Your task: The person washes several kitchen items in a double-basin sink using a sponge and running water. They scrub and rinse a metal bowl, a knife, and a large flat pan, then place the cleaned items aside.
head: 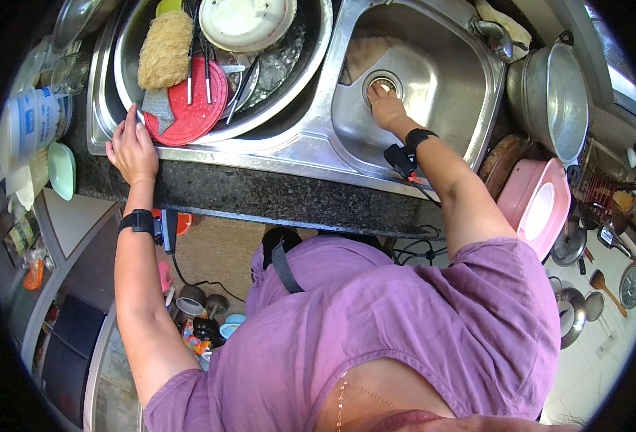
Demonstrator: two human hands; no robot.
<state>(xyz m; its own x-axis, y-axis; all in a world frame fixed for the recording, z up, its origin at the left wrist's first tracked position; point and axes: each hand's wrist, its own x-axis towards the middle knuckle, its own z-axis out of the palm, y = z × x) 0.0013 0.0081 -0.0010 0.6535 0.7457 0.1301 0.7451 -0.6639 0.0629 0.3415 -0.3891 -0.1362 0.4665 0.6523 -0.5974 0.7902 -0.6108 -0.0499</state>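
My right hand [387,109] reaches into the right basin of a stainless steel sink [447,108], its fingertips at the drain strainer [373,80]. A brown cloth [365,55] lies beside the drain. My left hand [132,149] rests on the sink's front left rim, fingers by a large metal basin [275,123] in the left bowl. That basin holds a red plastic lid [188,124], a grey scouring cloth [158,108], a tan loofah-like scrubber [165,49], black chopsticks with silvery tips [208,81] and a white enamel bowl [245,24]. Whether my right fingers grip anything is hidden.
The faucet [493,38] stands at the right basin's back corner. A metal pot [553,102] and a pink plastic basin [512,200] are at the right. Plastic tubs [31,129] and a green bowl [62,170] sit at the left. The dark stone counter edge [275,189] runs before me.
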